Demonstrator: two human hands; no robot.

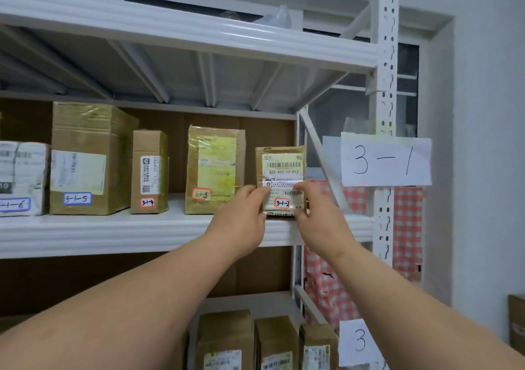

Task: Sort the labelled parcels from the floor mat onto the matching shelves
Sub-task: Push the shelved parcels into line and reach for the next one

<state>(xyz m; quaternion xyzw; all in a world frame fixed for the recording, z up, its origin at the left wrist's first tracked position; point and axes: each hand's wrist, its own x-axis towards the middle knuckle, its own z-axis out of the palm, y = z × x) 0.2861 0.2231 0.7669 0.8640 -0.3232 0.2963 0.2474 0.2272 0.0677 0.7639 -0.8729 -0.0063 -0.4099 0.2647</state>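
- Left hand [241, 213] and right hand [318, 213], centre frame: each grip pinches a side of parcel 3-1-2 [281, 170].
- Parcel stands upright on the shelf [113, 233], right of parcel 3-1-3 [214, 168], beside sign 3-1 [386, 159].

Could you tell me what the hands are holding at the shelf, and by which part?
Both hands hold the small 3-1-2 parcel by its lower side edges: left hand on its left, right hand on its right.
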